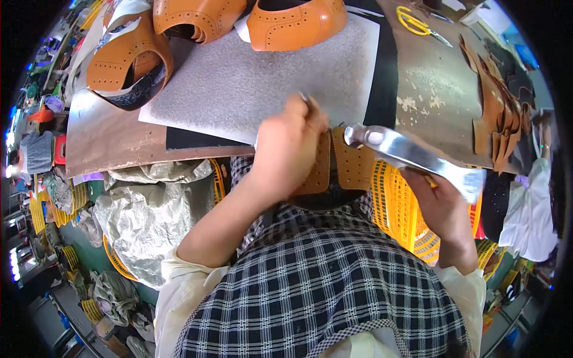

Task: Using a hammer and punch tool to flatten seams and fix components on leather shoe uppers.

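My left hand [285,152] is closed on a tan leather shoe upper [346,164] with rows of punched holes, held at the near edge of the workbench above my lap. A thin metal piece shows at its fingertips. My right hand [441,212] grips the handle of a shiny metal hammer [406,152], whose head lies against the right side of the shoe upper. My checked apron fills the lower picture.
A grey textured mat [250,77] covers the brown workbench [441,89]. Several tan shoe uppers [292,24] stand at the far edge, yellow scissors [418,24] at the far right, leather pieces [495,107] at the right. Yellow baskets [400,209] and crumpled bags [143,215] lie below.
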{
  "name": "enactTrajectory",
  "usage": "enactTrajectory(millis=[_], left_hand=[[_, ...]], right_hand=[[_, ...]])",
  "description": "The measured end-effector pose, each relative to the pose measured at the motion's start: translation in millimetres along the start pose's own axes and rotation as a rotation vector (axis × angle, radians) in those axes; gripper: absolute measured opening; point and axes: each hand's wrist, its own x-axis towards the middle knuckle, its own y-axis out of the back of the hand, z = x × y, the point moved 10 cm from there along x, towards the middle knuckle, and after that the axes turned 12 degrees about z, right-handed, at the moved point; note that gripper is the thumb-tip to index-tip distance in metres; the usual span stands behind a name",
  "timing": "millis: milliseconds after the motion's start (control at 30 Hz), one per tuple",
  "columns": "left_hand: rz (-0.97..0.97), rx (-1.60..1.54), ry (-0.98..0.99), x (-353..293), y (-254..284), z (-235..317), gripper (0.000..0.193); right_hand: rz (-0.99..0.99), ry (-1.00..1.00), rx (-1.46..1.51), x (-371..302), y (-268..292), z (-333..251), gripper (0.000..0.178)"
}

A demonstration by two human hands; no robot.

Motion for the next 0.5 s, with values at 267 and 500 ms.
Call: enactTrajectory(millis=[267,500], left_hand=[[-0.702,0.718,-0.593,-137,-15,-22,0.005],[0.681,0.618,-0.33,-96,217,-2,0.012]], right_hand=[[0.061,0.137,-0.169,-9,-21,18,0.031],[0.312,-0.325,0.307,-22,-1,84,0.028]])
